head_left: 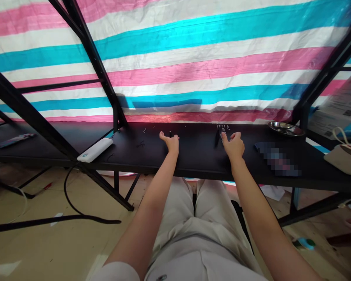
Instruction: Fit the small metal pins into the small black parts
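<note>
1. My left hand [171, 143] sits on the far part of the surface [193, 160], fingers drawn narrow around a small black piece [170, 134]. I can't tell whether it's actually gripped.
2. My right hand [233, 146] is open wider, with nothing in it that I can see. Its fingers are just right of a dark stick [217, 138].
3. Tiny metal bits [222, 127] lie at the far edge, just beyond that stick (too small for me to make out).
4. Farther right are a steel dish [286, 128], a pixelated flat object [276, 159] and, past the surface's end, a beige bag [346, 157].
5. To the left, a white power bank [95, 150] lies near the near edge.
6. A striped tarp [175, 66] hangs beyond it all.
</note>
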